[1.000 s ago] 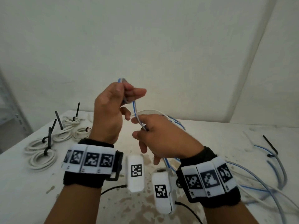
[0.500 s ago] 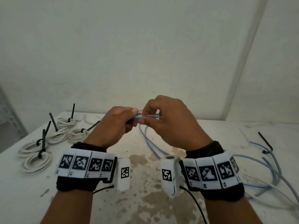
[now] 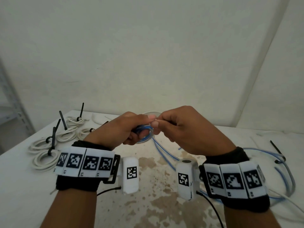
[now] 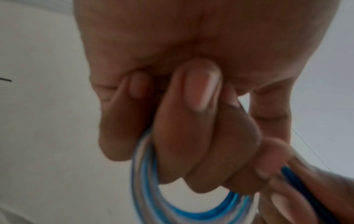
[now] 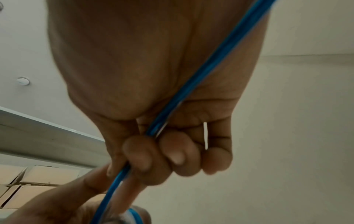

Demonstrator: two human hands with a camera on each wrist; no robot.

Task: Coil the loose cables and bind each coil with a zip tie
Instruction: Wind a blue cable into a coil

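My left hand [image 3: 131,129] grips a small coil of blue-and-white cable [image 3: 145,131] above the table; in the left wrist view the fingers curl through the coil's loops [image 4: 182,210]. Touching it from the right, my right hand [image 3: 177,127] pinches the same cable near the coil. The right wrist view shows the blue strand [image 5: 201,84] running across the palm and between the curled fingers. From the coil the loose cable tail [image 3: 162,155] trails down onto the white table [image 3: 148,203] and off to the right.
Several white cable coils [image 3: 44,159] bound with black zip ties lie at the table's left. More loose blue and grey cable [image 3: 286,175] and a black zip tie [image 3: 276,148] lie at the right. White walls stand behind the stained tabletop.
Both hands came down from the raised loop and met over the table. The cable now sits as a small coil in my left hand, with the right hand close against it.
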